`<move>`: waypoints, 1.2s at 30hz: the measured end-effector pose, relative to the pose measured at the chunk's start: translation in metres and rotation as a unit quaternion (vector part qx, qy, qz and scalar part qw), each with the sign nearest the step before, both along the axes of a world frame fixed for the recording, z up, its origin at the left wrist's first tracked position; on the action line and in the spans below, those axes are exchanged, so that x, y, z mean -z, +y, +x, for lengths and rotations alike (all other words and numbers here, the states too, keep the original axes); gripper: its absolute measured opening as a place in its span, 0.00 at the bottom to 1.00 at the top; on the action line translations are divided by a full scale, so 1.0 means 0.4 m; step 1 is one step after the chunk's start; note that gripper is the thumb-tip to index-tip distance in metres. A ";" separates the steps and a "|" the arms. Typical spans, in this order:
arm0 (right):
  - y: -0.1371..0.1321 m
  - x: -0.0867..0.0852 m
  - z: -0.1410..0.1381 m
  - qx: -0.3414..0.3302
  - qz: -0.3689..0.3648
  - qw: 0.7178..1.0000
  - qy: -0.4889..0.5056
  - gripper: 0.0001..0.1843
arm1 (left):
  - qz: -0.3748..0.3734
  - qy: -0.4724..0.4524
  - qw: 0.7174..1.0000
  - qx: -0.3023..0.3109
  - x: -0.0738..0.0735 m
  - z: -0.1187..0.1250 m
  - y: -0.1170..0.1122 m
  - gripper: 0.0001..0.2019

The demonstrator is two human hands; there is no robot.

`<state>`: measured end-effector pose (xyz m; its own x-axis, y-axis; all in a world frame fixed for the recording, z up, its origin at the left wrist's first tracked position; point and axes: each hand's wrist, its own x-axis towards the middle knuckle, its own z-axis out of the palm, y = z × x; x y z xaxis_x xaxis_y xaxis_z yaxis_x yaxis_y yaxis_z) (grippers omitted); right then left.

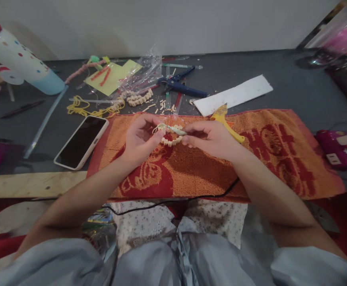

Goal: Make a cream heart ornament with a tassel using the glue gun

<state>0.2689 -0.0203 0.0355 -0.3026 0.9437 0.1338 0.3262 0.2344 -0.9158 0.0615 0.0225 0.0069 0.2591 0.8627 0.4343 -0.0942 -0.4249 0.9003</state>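
Note:
My left hand (pixel 142 139) pinches the left side of a small ring of pale, wood-like beads (pixel 171 142). A light green-white cord (pixel 175 129) loops from the left fingertips across the top of the ring to the right fingers. My right hand (pixel 210 137) is closed on that cord's thicker end, its fingertips touching or very near the right side of the bead ring. Both hands are just above an orange and red towel (pixel 203 171). How the cord joins the beads is too small to make out.
Left of the towel lies a phone (pixel 81 142). Behind it are yellow cord (pixel 78 107), loose bead pieces (pixel 140 97), dark blue pliers (pixel 182 84) and a white strip (pixel 234 95). A yellow-handled tool (pixel 228 124) rests near my right hand. A black cable (pixel 158 205) crosses the front edge.

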 end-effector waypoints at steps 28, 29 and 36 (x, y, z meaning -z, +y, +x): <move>0.004 -0.001 0.006 -0.074 0.034 0.988 -0.133 0.11 | 0.011 -0.038 0.999 0.028 0.021 -0.006 0.004 0.14; 0.004 -0.001 0.006 -0.087 0.040 0.986 -0.138 0.11 | 0.013 -0.040 0.999 0.029 0.022 -0.007 0.004 0.14; 0.004 -0.006 0.007 -0.156 0.051 0.973 -0.164 0.10 | 0.016 -0.027 0.999 0.038 0.023 -0.011 0.002 0.14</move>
